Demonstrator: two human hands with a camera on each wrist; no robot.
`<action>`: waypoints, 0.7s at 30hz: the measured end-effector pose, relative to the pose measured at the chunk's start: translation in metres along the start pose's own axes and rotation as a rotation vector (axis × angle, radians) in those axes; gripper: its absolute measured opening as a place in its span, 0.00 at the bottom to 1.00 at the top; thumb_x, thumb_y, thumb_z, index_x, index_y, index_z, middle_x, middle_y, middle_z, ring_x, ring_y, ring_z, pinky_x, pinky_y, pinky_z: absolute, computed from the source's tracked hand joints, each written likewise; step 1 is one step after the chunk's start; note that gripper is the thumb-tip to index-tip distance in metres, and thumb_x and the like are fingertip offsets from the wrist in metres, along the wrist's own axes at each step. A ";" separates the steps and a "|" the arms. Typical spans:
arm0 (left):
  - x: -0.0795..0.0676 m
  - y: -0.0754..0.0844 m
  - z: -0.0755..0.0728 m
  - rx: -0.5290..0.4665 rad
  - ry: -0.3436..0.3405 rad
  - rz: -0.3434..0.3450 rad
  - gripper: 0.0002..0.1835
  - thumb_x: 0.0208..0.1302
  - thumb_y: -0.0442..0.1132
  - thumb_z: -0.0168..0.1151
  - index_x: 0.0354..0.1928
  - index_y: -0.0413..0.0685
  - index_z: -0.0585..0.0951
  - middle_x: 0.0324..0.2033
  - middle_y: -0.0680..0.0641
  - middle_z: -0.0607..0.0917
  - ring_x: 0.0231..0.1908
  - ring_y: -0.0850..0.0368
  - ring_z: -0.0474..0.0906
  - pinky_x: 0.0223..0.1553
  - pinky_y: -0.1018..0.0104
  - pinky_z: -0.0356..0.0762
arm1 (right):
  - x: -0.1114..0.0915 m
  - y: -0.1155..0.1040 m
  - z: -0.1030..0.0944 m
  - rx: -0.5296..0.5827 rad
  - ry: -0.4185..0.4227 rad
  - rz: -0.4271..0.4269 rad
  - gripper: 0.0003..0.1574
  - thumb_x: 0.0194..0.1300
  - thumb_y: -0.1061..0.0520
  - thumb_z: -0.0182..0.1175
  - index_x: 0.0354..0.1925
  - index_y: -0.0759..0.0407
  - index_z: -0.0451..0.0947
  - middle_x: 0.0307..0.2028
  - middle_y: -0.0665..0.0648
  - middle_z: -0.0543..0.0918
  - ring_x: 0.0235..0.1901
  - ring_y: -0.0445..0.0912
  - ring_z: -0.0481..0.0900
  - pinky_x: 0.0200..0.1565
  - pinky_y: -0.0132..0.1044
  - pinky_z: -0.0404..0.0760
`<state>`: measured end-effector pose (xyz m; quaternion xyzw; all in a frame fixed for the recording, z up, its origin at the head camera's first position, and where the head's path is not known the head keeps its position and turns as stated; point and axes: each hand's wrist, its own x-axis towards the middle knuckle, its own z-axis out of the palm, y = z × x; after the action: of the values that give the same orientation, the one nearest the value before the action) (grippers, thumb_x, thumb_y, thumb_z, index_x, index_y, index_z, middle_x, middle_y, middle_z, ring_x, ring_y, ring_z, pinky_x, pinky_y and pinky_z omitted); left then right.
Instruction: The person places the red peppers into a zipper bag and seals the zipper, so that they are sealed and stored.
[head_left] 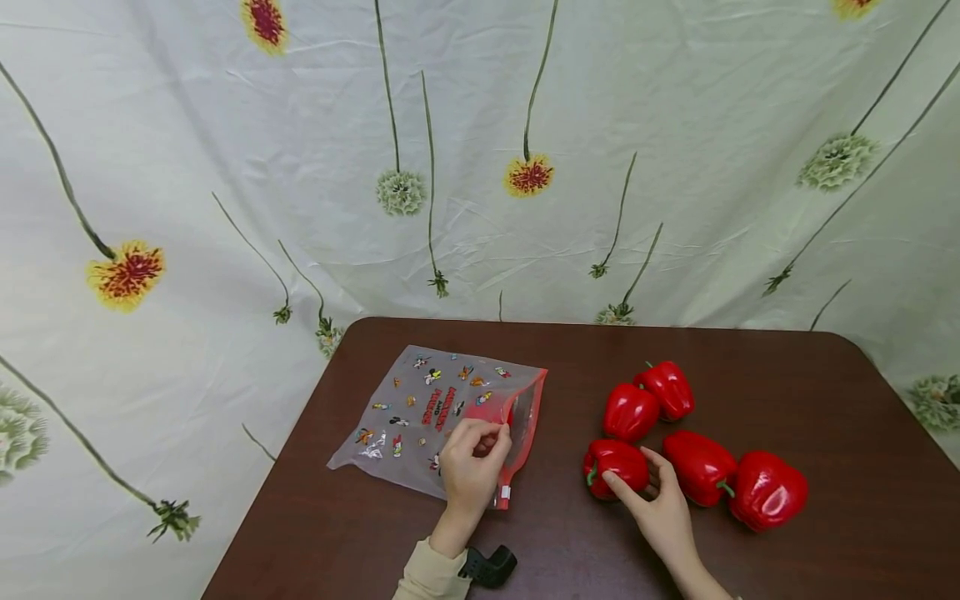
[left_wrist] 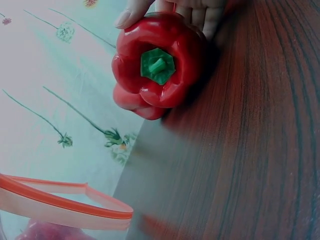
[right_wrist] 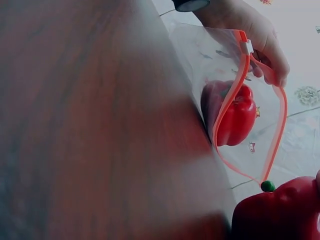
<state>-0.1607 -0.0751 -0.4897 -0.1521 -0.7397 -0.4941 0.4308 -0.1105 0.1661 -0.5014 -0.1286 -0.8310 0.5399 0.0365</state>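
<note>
A clear zip bag (head_left: 405,408) printed with cartoon figures lies on the table, its mouth edged in red-orange. My left hand (head_left: 468,471) pinches the upper lip of that mouth, lifting it so the bag gapes toward the right. Inside sits one red bell pepper (right_wrist: 235,120), seen best in the right wrist view. To the right of the bag, my right hand (head_left: 663,512) grips another red bell pepper (head_left: 618,467), thumb on the near side. Its green stem (left_wrist: 159,66) faces the left wrist camera. A white slider (right_wrist: 247,47) sits at one end of the zip.
Several more red peppers lie close by: one behind the held pepper (head_left: 630,412), one farther back (head_left: 667,390), and two right of my hand, the nearer-in (head_left: 697,467) and the outer (head_left: 768,492). The brown table (head_left: 840,400) meets a flowered cloth (head_left: 465,225) behind.
</note>
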 end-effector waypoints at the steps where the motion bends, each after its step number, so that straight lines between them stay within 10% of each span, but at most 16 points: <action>1: 0.000 0.000 0.000 0.004 0.000 0.000 0.04 0.48 0.30 0.69 0.25 0.45 0.84 0.23 0.51 0.79 0.19 0.62 0.73 0.21 0.75 0.74 | 0.000 0.001 0.000 0.006 0.001 0.002 0.49 0.53 0.41 0.67 0.64 0.61 0.59 0.59 0.63 0.68 0.56 0.54 0.68 0.53 0.47 0.69; 10: -0.001 0.000 0.001 -0.003 0.009 -0.001 0.05 0.46 0.28 0.70 0.24 0.43 0.83 0.23 0.48 0.79 0.18 0.58 0.74 0.20 0.74 0.74 | 0.000 0.001 0.005 0.149 0.038 -0.043 0.42 0.52 0.52 0.71 0.61 0.60 0.65 0.55 0.59 0.72 0.48 0.44 0.70 0.43 0.26 0.72; 21: -0.001 0.001 0.000 0.009 -0.003 -0.014 0.05 0.47 0.29 0.69 0.25 0.46 0.84 0.24 0.52 0.79 0.19 0.62 0.73 0.21 0.75 0.74 | 0.007 0.000 0.018 0.377 0.021 -0.100 0.37 0.54 0.63 0.67 0.61 0.62 0.64 0.51 0.54 0.72 0.44 0.38 0.73 0.40 0.26 0.77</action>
<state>-0.1597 -0.0744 -0.4894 -0.1460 -0.7437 -0.4934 0.4269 -0.1205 0.1523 -0.5096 -0.0835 -0.7203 0.6819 0.0956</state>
